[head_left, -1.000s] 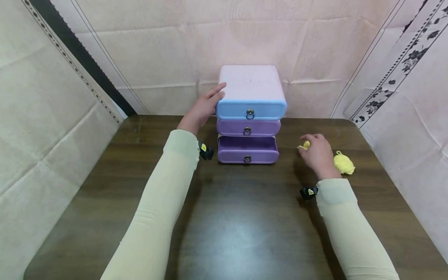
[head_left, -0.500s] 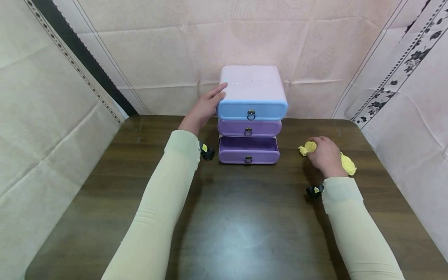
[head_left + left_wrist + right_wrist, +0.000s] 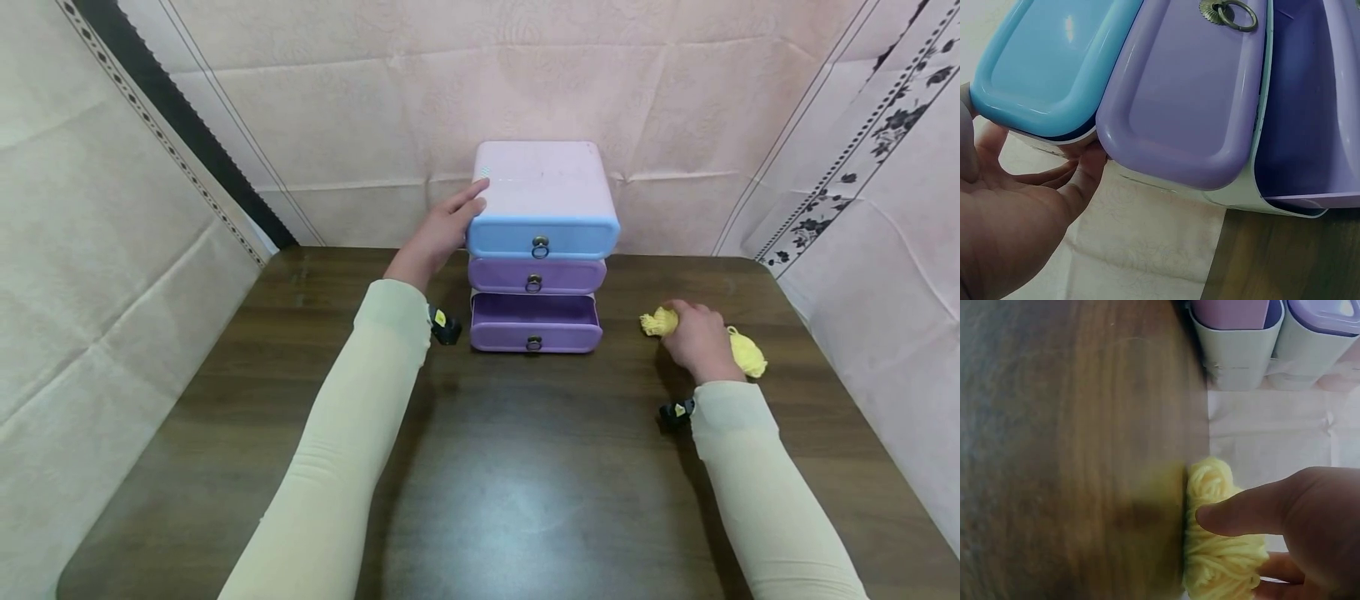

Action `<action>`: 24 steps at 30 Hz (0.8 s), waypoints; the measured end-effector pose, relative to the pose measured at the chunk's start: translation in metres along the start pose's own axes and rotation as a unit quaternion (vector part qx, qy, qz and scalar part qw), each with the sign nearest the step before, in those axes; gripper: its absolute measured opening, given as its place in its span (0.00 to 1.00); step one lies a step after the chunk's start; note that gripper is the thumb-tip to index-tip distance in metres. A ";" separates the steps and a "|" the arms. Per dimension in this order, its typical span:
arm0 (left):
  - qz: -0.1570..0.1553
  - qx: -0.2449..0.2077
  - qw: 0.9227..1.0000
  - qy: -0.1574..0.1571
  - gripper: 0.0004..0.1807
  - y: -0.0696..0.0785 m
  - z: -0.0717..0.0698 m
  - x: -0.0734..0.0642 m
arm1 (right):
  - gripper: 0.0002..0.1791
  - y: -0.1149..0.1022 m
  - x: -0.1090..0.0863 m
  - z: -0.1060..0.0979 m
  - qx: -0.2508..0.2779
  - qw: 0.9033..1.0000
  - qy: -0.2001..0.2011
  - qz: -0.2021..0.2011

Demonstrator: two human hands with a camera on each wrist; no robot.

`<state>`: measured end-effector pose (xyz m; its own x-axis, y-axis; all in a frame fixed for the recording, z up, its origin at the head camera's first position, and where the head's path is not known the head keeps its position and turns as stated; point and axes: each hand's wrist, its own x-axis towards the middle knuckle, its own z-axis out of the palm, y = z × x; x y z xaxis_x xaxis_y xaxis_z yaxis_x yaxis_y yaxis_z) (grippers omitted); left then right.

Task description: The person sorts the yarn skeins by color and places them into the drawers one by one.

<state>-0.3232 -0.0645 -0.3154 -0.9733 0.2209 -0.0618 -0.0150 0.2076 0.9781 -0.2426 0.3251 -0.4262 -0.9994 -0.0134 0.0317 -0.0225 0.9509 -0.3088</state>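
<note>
A small drawer unit (image 3: 543, 179) stands at the back, with a blue top drawer (image 3: 555, 237) and two purple ones below. The bottom purple drawer (image 3: 534, 323) is pulled out, its inside bare. My left hand (image 3: 435, 237) rests on the unit's upper left side; in the left wrist view, fingertips (image 3: 1092, 156) touch the casing beside the blue and purple fronts. On the right, my right hand (image 3: 699, 340) grips a bundle of yellow yarn (image 3: 659, 322), thumb pressed on its strands (image 3: 1219, 562). A second yellow yarn ball (image 3: 747, 352) lies right of that hand.
The brown wooden table (image 3: 480, 467) carries everything. Pale patterned cloth (image 3: 337, 117) hangs behind the drawer unit and along both sides. Ring pulls (image 3: 534, 342) hang on the drawer fronts.
My right hand has shifted slightly right, and more of the yarn bundle shows beyond its fingers. My left hand stays on the drawer unit.
</note>
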 end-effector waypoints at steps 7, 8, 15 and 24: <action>-0.005 0.000 1.000 -0.001 0.22 0.001 0.001 0.000 | 0.25 0.000 -0.002 0.001 0.004 1.000 0.002 -0.004; -0.005 0.000 1.000 -0.001 0.22 0.001 0.001 0.000 | 0.25 -0.001 -0.002 0.001 0.004 1.000 0.004 -0.006; -0.002 0.003 1.000 -0.001 0.22 0.001 0.001 0.000 | 0.24 -0.002 -0.003 -0.002 0.001 1.000 0.008 -0.014; -0.014 0.012 1.000 -0.001 0.22 0.003 0.001 -0.003 | 0.24 -0.012 -0.008 -0.008 0.002 0.999 0.030 -0.027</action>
<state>-0.3206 -0.0638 -0.3123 -0.9721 0.2169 -0.0893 -0.0364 0.2368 0.9709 -0.2337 0.3167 -0.4154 -0.9935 -0.0455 0.1046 -0.0759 0.9482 -0.3083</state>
